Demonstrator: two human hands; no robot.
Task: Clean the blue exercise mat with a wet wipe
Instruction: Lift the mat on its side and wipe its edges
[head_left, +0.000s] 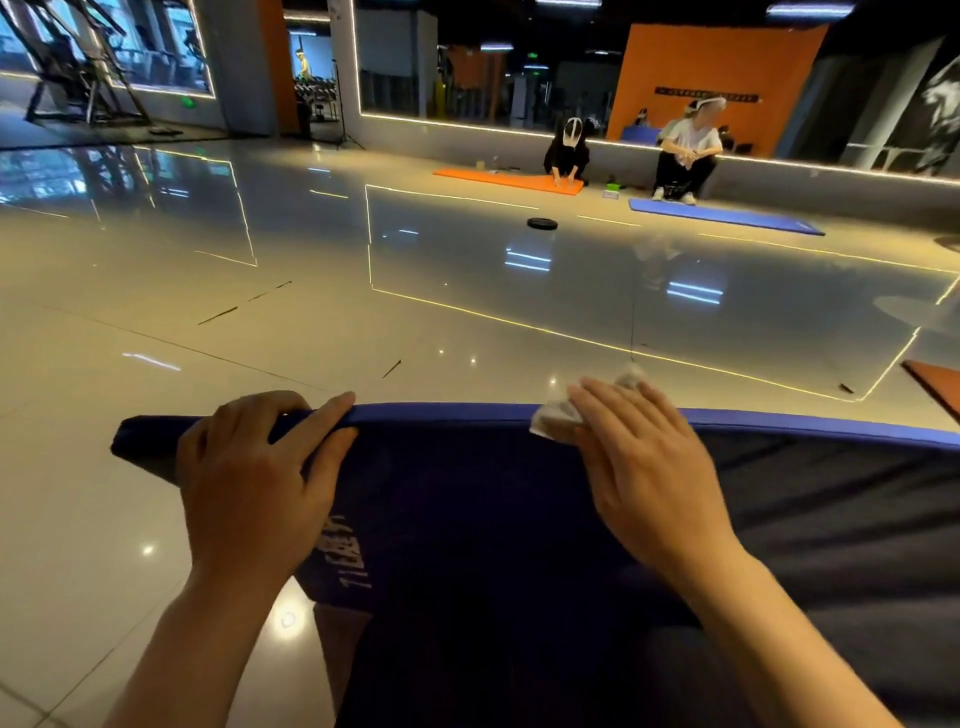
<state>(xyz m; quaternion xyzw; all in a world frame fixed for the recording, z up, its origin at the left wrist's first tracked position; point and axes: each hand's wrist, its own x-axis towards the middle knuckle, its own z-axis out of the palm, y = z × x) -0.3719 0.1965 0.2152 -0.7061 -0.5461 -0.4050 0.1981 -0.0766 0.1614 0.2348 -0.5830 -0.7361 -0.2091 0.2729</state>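
Two bare forearms reach out from the bottom of the head view over a blue exercise mat (467, 499), its raised far edge running between and beyond both hands; white lettering on the mat shows just inside the left wrist. At that edge the left hand (254, 478) grips the mat near its left corner, fingers curled over the top and thumb stretched along the rim; the right hand (644, 462) lies flat with fingers straight, pressing a crumpled wet wipe (558, 415) against the same edge, the wipe sticking out beyond the fingertips and to their left. Beyond both hands spreads a glossy tiled floor (260, 291) reflecting strip lights; well past the right hand a dark round disc (542, 223) lies on the floor. Farther off, one person in black (569, 156) crouches with hands on an orange mat (511, 181); another person in a white top (685, 156) squats just behind a second blue mat (727, 218). Far beyond the left hand stands gym equipment (78, 78); to the right of the right hand an orange corner (935, 384) enters the view.
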